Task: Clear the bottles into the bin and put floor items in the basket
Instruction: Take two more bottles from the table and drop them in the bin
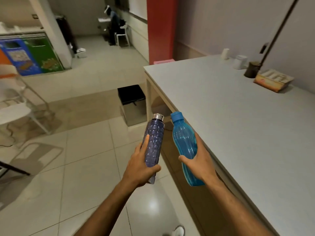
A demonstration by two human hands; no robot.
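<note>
You had both hands full here. Your left hand (142, 165) was wrapped around the lower half of the dark blue textured bottle (154, 143), thumb along the front and fingers curled under it, steel cap pointing up and away from you. Your right hand (198, 161) was gripping the light blue bottle (184, 145) the same way, thumb across the front, fingers behind, and its blue cap leaned toward the other bottle's cap (close together, but not touching). Both bottles were held up in the air over the tiled floor (81, 167), just beside the near edge of the grey table (230, 116).

Past the bottles, a bin with a black liner (132, 97) sat on the floor right against the table's end, beside its leg. Further off to the left stood the blue and green recycling bins (32, 55). On the far side of the table there was a tissue box (272, 80), a dark cup (253, 69) and a couple of white containers (240, 62) near the wall. A white chair (18, 106) was off to your left.
</note>
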